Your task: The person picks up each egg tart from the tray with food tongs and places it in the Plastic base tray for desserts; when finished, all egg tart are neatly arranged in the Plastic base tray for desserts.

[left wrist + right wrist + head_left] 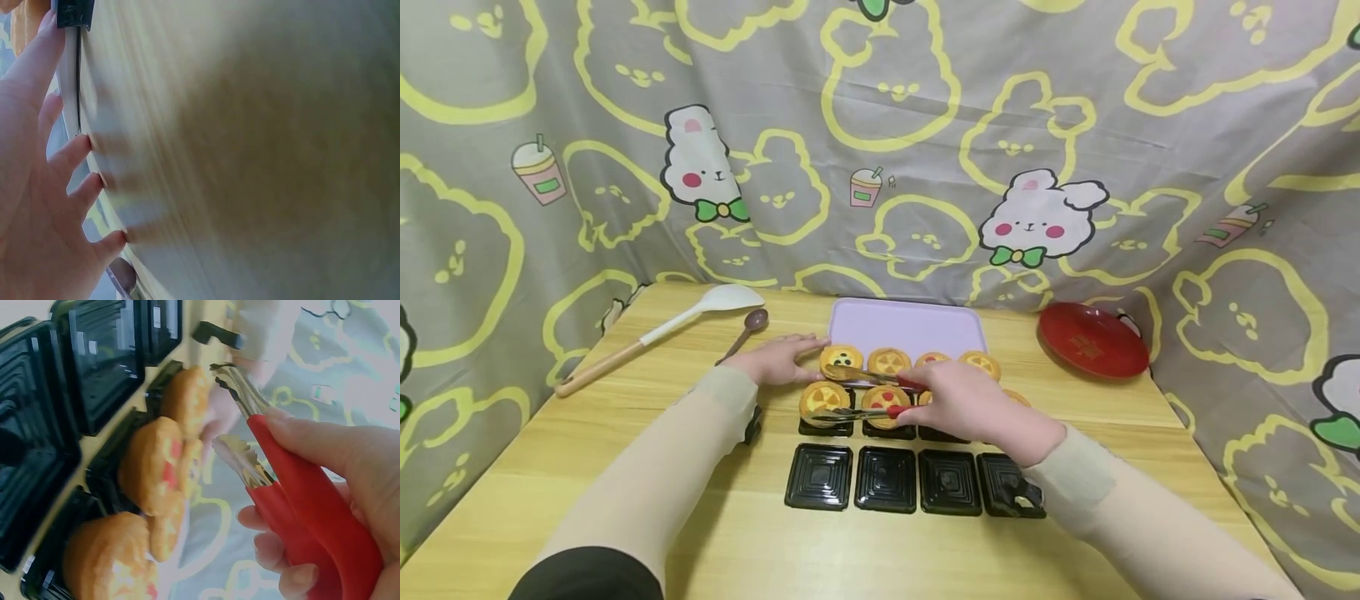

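Observation:
My right hand grips red-handled tongs, whose metal tips are spread apart with nothing between them. In the head view the tips hang over the left end of two rows of round golden tarts. A tart with dark spots is in the back row, and a tart with pale yellow wedges sits on a black square tray in the front row. My left hand lies beside the left ends of these rows, fingers spread. In the left wrist view its thumb touches a black tray beside the lilac tray's edge.
Bare black trays line the front. The lilac tray lies behind the tarts. A red plate is at back right. A white ladle with a wooden handle and a small brown spoon lie left. Patterned cloth encloses the table.

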`<state>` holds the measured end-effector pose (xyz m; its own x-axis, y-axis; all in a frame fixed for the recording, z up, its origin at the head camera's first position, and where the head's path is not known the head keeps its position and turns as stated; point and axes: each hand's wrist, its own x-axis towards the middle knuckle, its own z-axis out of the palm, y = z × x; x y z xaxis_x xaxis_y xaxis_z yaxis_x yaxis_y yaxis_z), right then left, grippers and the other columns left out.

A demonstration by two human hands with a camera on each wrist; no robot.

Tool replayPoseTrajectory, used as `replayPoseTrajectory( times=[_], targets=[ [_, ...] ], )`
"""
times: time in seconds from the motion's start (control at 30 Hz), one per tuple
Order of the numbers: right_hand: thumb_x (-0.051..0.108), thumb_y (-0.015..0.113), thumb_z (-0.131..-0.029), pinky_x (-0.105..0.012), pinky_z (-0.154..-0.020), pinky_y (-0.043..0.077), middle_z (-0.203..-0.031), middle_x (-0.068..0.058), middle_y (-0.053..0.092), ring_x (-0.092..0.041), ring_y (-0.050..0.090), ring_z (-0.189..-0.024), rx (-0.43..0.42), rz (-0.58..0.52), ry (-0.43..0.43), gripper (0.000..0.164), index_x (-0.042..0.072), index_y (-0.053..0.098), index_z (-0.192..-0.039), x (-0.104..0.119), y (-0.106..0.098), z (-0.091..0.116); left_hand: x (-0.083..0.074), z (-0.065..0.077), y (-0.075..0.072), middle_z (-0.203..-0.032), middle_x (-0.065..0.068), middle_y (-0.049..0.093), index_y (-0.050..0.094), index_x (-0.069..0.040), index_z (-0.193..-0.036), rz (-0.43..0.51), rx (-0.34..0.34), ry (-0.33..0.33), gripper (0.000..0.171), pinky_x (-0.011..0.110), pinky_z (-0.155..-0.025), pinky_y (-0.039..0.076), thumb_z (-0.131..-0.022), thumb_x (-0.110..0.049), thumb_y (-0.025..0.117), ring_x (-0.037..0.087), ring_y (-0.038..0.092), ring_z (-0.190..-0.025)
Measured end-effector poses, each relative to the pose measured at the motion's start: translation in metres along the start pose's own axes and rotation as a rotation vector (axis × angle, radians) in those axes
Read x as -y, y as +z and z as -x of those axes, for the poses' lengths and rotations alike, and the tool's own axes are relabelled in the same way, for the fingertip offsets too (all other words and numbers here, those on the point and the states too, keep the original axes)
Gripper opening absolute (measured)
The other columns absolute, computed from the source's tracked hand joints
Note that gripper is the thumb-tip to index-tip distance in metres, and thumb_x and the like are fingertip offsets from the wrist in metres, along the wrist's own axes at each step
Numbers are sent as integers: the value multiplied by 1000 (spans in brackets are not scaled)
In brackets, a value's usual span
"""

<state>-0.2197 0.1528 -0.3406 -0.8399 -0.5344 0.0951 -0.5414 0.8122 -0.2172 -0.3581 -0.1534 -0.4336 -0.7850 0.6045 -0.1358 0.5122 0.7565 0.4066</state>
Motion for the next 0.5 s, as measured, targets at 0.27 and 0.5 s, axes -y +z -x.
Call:
replayPoseTrajectory(
  times=[0.27, 0.5],
  targets=[
    [46, 78, -83, -45, -99, 48, -129, -4, 64, -23, 59, -118, -36, -225, 132, 67, 10, 61, -137, -34, -33, 15, 1, -1, 1, -158, 23, 26, 34, -15, -155, -5, -14, 19, 77, 63, -113, 19, -93, -46, 66, 48, 25, -141],
    [56, 74, -83, -49, -88, 52, -129, -9, 64, -27, 63, -107, -84, -123, 284, 72, 10, 62, -136, -84, -57, 44, -1, -1, -2, -158, 22, 25, 33, -17, -156, -3, -3, 3, 77, 61, -114, 17, -93, -46, 66, 45, 24, -142]
  ],
)
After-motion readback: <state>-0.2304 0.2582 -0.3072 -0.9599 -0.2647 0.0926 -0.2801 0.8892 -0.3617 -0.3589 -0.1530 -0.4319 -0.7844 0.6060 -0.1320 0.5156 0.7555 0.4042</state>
